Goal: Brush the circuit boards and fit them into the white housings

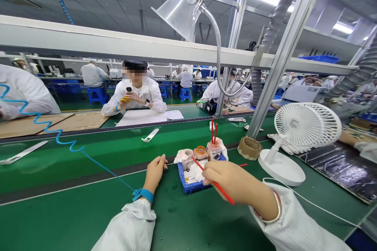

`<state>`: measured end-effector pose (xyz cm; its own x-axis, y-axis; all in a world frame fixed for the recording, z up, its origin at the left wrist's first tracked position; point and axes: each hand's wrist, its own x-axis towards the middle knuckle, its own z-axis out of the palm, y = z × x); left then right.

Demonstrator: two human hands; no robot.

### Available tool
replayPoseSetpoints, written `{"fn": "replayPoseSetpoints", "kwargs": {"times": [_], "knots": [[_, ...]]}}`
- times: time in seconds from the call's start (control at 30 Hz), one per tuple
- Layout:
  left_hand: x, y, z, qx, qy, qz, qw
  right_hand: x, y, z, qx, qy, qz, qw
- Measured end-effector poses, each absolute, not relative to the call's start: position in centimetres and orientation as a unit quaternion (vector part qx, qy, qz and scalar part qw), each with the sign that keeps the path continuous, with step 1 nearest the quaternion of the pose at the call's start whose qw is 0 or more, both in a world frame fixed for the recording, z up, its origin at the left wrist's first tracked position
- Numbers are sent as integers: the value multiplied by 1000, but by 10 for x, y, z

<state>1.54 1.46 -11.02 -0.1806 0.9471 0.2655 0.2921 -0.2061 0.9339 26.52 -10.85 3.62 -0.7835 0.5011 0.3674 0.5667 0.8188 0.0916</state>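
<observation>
My right hand [228, 178] pinches a thin red stick [224, 193], which looks like a brush handle, over the right side of a small blue tray [191, 188]. White crumpled tissue [196, 171] lies in the tray. At its back stand an orange-rimmed jar [200, 151] and a pink-stained bottle [214, 150] with red sticks [214, 133] upright in it. Another red stick tip shows beyond my right hand. My left hand [154, 173] rests on the green bench left of the tray, fingers curled together, with nothing visible in them. A blue wrist strap [143, 195] circles that wrist.
A white fan [282, 166] and a brown tape roll [249, 148] stand to the right. A coiled blue cord [38, 115] runs to my wrist strap. White curved parts [150, 135] lie on the green belt [103, 153]. A co-worker [137, 92] sits opposite; a clear hood [179, 13] hangs above.
</observation>
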Motion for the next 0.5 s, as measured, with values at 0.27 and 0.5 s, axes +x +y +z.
{"fn": "replayPoseSetpoints", "kwargs": {"times": [0.27,0.5], "knots": [[11,16,-114,540,524,582,308,254,-113,47,-281,-934,-103,196],[41,-24,-40,469,478,687,284,259,-109,51,-314,-897,-42,308]]}}
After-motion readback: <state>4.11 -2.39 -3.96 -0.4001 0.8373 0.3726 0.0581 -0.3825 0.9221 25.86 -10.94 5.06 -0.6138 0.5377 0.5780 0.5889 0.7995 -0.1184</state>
